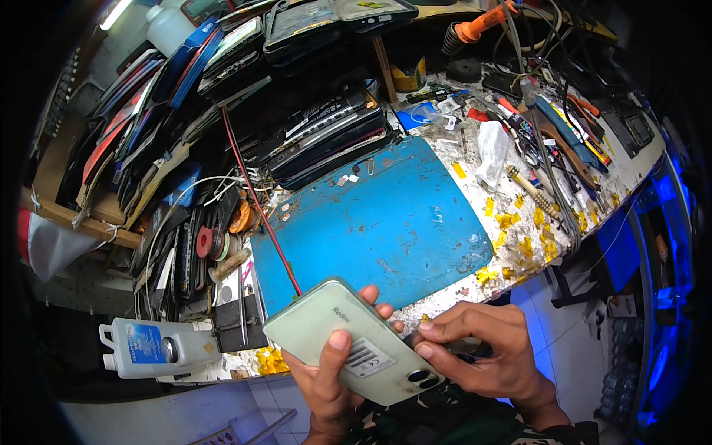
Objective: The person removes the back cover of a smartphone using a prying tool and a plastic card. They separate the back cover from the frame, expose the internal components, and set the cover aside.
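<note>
A pale green smartphone (311, 320) is held tilted above the near edge of the bench, its back turned up. The back carries a barcode sticker (368, 358) and two dark round camera lenses. My left hand (324, 374) grips it, thumb lying across the back and fingertips showing past the far edge. At the phone's right edge my right hand (482, 352) is closed in a pinch, thumb and forefinger together. Whatever lies between those fingers is too small and hidden to make out. Behind the phone, a blue work mat (371, 222) covers the bench middle.
A red cable (256, 196) slants down to the phone's upper edge. Stacked laptops (326, 133) stand behind the mat. At left are a white jug (159, 348) and solder spools (211, 243). Screwdrivers, cables, a brush (534, 191) and yellow tape scraps (525, 246) crowd the right.
</note>
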`<state>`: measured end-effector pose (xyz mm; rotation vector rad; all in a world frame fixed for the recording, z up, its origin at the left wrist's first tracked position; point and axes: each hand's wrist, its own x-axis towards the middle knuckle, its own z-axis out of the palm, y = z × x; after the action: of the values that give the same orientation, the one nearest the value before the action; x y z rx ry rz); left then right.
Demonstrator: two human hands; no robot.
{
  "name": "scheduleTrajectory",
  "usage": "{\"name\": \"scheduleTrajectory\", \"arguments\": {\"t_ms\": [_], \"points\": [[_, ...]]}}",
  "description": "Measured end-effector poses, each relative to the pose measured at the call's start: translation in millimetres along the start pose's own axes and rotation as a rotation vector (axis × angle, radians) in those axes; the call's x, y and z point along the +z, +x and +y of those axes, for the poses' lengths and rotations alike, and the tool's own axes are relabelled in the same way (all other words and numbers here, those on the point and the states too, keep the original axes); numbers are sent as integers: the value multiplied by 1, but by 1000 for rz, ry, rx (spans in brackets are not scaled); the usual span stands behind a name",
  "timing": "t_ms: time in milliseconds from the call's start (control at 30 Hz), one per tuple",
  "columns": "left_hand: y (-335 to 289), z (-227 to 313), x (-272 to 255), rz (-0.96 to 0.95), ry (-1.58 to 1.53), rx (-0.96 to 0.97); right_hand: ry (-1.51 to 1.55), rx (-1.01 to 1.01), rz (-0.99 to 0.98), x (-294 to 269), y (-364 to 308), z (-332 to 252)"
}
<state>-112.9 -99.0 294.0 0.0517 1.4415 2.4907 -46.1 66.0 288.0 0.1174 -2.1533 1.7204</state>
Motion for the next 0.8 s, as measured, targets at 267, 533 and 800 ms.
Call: {"name": "scheduleTrajectory", "arguments": {"t_ms": [267, 533, 800], "points": [[-3, 0, -2, 28, -3, 8, 81, 0, -10, 2, 0, 3], [-3, -3, -5, 30, -44, 14, 61, 2, -44, 0, 0, 1], [-2, -2, -8, 119, 8, 73, 42, -13, -50, 2, -3, 2]]}}
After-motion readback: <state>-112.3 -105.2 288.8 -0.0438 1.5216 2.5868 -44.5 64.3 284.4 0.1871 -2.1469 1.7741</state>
